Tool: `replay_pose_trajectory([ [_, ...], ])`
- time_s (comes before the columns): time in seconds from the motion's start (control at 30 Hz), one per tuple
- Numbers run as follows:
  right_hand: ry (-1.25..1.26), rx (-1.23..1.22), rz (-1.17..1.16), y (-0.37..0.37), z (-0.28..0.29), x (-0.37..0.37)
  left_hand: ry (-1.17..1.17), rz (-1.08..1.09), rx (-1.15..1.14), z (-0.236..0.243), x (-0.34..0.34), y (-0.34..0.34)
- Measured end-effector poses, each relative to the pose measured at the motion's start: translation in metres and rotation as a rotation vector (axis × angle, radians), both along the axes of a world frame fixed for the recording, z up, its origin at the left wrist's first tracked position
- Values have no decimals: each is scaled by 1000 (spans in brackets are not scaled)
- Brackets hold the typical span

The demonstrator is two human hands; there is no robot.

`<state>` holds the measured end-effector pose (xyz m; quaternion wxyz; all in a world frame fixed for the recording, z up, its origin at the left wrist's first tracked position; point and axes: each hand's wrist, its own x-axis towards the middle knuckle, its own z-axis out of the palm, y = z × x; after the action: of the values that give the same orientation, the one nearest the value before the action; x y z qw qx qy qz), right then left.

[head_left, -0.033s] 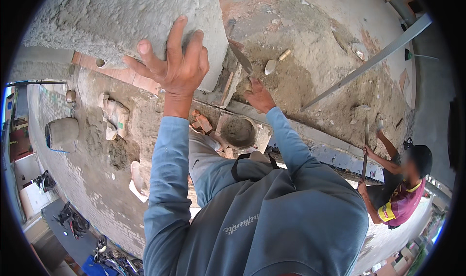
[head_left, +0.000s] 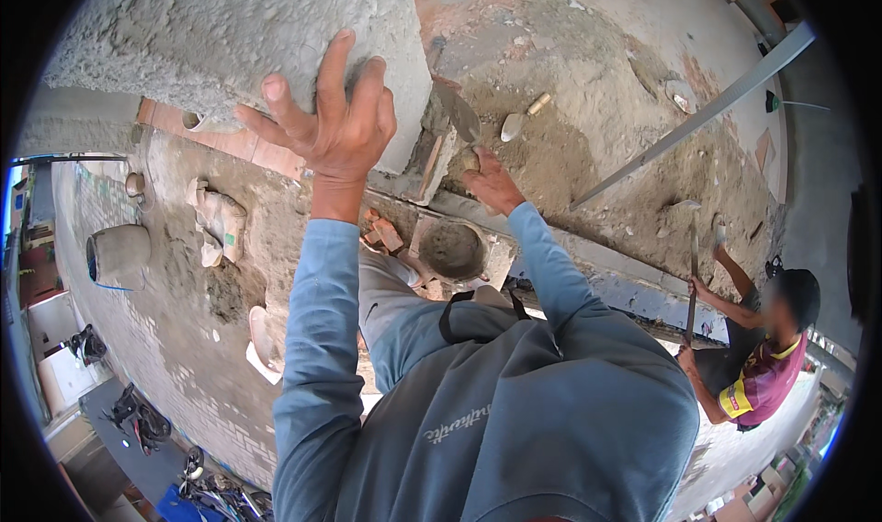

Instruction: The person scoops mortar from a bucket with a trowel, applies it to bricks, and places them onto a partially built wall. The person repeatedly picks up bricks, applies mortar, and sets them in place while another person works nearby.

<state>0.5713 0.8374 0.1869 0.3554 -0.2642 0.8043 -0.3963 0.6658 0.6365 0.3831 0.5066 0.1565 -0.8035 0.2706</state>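
We rest our left hand (head_left: 347, 134), spread and empty, against the rough mortared block (head_left: 248, 53); our right hand (head_left: 494, 184) grips 1 trowel (head_left: 461, 115).

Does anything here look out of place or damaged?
The reddish brick pieces, left of the grey mix, look broken and jumbled. Further left, a pale bag lies crumpled on the ground. A loose trowel lies on the dirt, though the right hand holds another trowel. Nothing else stands out.
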Motion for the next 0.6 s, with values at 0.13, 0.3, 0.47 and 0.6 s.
replay_pose_trajectory([
  [0.13, -419, -42, 0, 2, 4, -8, 8, 11, -43, 0, 0, -3],
  [0.3, 280, 36, 129, 17, -64, -56, 44, 3, -24, 1, -15, 3],
  [0.47, -360, 252, 226, -17, -15, -86, 100, -23, -75, -6, -5, -8],
  [0.6, -500, 55, 89, -17, -17, -100, 108, -31, -76, -6, -5, -8],
])
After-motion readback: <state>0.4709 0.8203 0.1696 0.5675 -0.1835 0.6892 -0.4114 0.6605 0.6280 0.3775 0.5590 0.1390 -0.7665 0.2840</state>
